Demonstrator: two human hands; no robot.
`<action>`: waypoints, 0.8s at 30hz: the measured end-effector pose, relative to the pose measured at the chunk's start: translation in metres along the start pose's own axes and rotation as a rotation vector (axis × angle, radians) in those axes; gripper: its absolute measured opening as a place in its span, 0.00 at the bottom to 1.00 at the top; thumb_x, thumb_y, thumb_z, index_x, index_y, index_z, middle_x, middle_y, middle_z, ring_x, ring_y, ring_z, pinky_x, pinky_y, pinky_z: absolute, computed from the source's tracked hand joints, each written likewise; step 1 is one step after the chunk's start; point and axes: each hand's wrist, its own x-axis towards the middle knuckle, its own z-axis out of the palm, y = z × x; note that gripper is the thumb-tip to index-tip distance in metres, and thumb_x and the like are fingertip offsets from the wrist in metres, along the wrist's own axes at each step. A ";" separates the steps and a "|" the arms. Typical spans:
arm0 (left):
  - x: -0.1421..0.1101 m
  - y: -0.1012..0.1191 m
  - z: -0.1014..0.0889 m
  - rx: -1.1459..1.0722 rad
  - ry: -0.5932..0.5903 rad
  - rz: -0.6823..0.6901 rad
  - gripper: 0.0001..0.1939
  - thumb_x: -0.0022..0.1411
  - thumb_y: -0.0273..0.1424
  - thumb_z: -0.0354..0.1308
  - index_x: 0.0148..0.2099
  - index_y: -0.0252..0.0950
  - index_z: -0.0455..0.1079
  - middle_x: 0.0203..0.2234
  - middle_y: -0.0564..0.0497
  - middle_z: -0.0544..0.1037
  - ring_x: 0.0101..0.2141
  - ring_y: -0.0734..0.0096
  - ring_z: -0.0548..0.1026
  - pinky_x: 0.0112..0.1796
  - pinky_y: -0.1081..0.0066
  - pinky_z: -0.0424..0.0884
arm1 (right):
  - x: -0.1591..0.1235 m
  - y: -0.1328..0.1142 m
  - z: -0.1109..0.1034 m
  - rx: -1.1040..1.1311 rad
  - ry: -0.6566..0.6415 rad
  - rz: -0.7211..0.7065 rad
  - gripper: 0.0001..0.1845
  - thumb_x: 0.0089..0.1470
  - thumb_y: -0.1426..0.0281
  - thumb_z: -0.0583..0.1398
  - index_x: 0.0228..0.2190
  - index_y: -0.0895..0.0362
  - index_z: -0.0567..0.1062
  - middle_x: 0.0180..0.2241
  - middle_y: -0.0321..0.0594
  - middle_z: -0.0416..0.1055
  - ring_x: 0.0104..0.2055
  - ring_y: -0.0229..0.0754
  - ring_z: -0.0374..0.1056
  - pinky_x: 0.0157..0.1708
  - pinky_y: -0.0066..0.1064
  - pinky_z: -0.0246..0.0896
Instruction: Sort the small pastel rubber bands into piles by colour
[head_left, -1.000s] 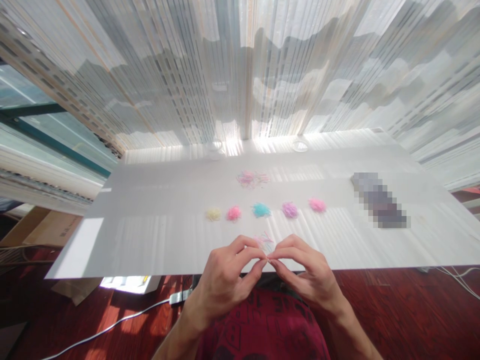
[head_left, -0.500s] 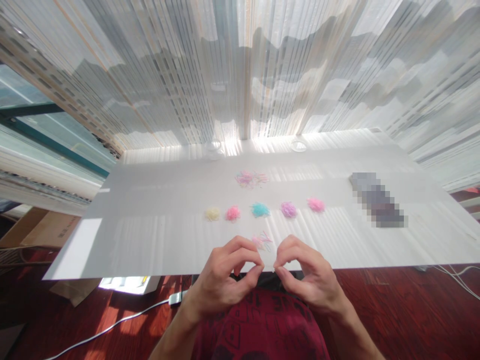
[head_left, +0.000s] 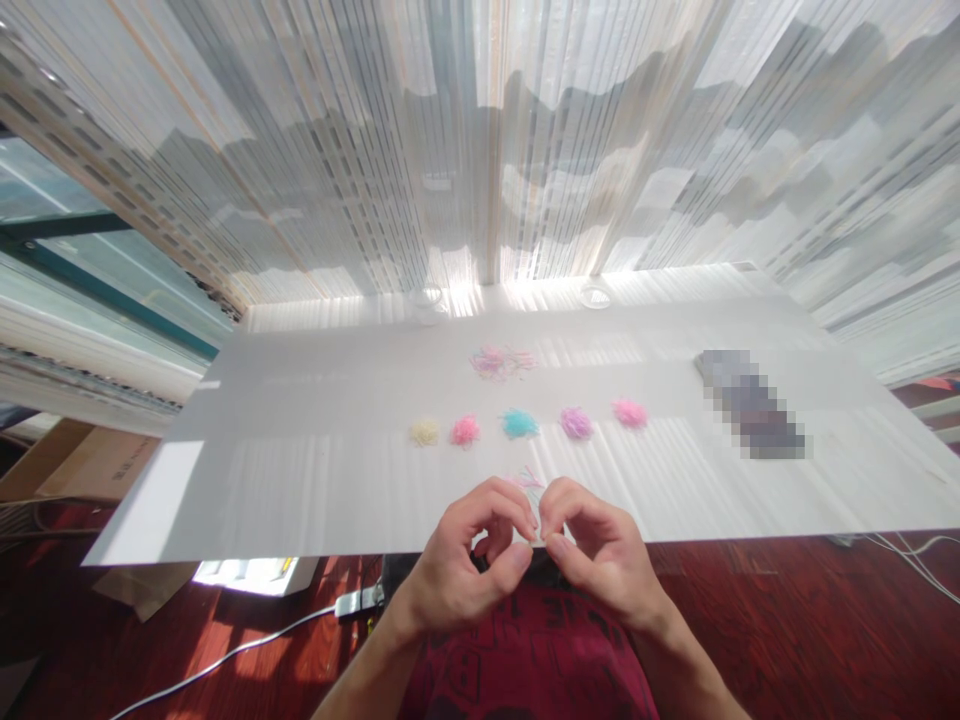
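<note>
My left hand (head_left: 469, 560) and my right hand (head_left: 600, 550) meet at the near edge of the white table (head_left: 300, 440), thumbs and forefingers pinched together on something too small to make out. Just beyond the fingertips lie a few loose pink and blue strands (head_left: 529, 480). Farther back sits a row of small fluffy piles: yellow (head_left: 425, 432), pink (head_left: 465, 431), teal (head_left: 519, 424), purple (head_left: 576, 423) and another pink (head_left: 630, 412). A mixed loose heap of strands (head_left: 501, 362) lies behind the row.
A blurred dark object (head_left: 752, 402) lies at the table's right. Two small clear dishes (head_left: 595, 294) stand at the far edge by the sheer curtain. A white cable (head_left: 225, 655) runs over the red wooden floor on the left. Cardboard (head_left: 82, 460) sits at the far left.
The fingertips touched a second ago, drew a little apart half a second ago, and are pinched together again now, slightly nearer to me.
</note>
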 end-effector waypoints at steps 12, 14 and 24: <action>0.004 0.002 -0.001 0.240 0.118 -0.033 0.03 0.65 0.28 0.65 0.40 0.36 0.80 0.31 0.50 0.78 0.22 0.81 0.62 0.23 0.78 0.62 | 0.003 -0.003 -0.003 -0.110 0.031 0.044 0.05 0.64 0.67 0.63 0.34 0.52 0.76 0.31 0.35 0.70 0.34 0.39 0.65 0.37 0.31 0.62; 0.005 0.002 0.000 0.227 0.126 -0.079 0.04 0.65 0.29 0.64 0.38 0.35 0.79 0.29 0.50 0.78 0.22 0.80 0.63 0.24 0.77 0.62 | 0.003 -0.002 -0.003 -0.065 0.035 0.086 0.07 0.64 0.65 0.64 0.33 0.52 0.76 0.31 0.35 0.70 0.34 0.39 0.66 0.37 0.31 0.63; 0.004 0.004 -0.003 0.149 -0.020 -0.323 0.12 0.70 0.38 0.56 0.36 0.36 0.70 0.29 0.53 0.70 0.27 0.74 0.64 0.30 0.73 0.62 | 0.003 -0.009 -0.008 -0.268 0.033 0.137 0.09 0.63 0.61 0.65 0.43 0.50 0.80 0.37 0.37 0.75 0.38 0.40 0.69 0.38 0.31 0.64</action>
